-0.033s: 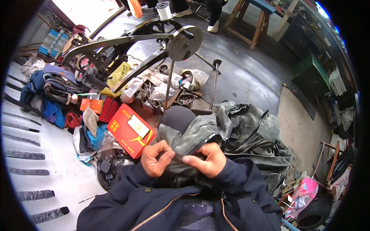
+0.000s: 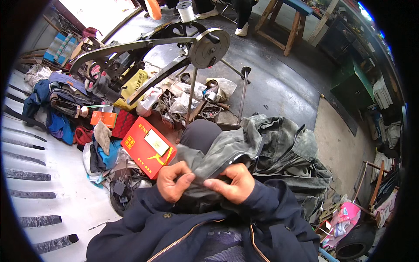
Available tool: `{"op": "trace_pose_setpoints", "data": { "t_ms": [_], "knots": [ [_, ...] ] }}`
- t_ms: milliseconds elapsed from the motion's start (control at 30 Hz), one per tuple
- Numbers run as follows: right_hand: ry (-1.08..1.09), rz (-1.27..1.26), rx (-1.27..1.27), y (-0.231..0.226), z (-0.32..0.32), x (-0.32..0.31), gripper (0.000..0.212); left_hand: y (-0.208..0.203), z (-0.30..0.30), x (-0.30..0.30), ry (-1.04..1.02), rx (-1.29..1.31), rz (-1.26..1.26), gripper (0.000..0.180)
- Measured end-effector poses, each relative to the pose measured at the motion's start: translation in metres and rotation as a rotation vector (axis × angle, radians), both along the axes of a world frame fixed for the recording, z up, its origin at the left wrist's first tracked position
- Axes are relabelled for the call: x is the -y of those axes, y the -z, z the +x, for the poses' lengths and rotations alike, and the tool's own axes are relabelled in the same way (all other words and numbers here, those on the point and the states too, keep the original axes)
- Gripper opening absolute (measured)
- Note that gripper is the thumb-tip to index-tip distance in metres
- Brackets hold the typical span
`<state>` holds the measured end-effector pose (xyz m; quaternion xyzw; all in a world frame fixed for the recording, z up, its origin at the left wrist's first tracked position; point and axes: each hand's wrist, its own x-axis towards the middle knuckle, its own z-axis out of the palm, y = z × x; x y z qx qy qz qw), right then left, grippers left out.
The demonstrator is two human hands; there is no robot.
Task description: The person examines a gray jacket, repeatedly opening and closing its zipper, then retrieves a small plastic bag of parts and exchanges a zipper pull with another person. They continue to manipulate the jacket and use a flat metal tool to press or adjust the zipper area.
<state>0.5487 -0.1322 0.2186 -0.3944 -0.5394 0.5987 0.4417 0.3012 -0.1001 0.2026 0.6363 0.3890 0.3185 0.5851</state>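
Note:
A faded grey-green jacket [image 2: 286, 153] with a dark zipper lies bunched over my lap and reaches to the right. My left hand [image 2: 174, 181] is closed, pinching the cloth between thumb and bent fingers. Close beside it, my right hand [image 2: 234, 183] grips the same jacket near a dark edge with small pale marks. Both thumbs point toward each other with a short stretch of cloth between them. My dark knee [image 2: 200, 135] shows behind the cloth. Left of my left hand lies a red box [image 2: 146, 146] with yellow print and a pale label.
Ahead stands a hand-cranked sewing machine [image 2: 131, 56] with a metal wheel [image 2: 209, 49] and a white thread spool [image 2: 186, 12]. Bags and scraps crowd its base. A blue-topped wooden stool [image 2: 286, 26] is farther back, near other people's feet. A tyre [image 2: 355, 242] lies lower right.
My hands have shifted very slightly to the left and down, still holding the jacket. The cloth over my knee has settled a little lower, so more of the knee shows.

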Motion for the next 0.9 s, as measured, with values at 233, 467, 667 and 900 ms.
{"op": "trace_pose_setpoints", "data": {
  "t_ms": [233, 467, 667, 900],
  "knots": [
    [0.26, 0.502, 0.438, -0.026, 0.023, 0.003, 0.036, 0.025, -0.1, -0.035, -0.49, -0.12, 0.155, 0.03],
    [0.587, -0.007, 0.202, -0.013, 0.083, 0.052, 0.025, 0.011, -0.09, -0.061, -0.508, -0.515, 0.589, 0.024],
    [0.387, -0.164, 0.482, 0.011, 0.075, 0.094, 0.024, -0.054, -0.011, -0.025, 0.144, -0.04, 0.622, 0.031],
    [0.364, 0.026, 0.588, -0.012, 0.075, 0.085, 0.024, -0.02, 0.021, -0.044, 0.064, -0.436, 0.748, 0.06]
  ]
}}
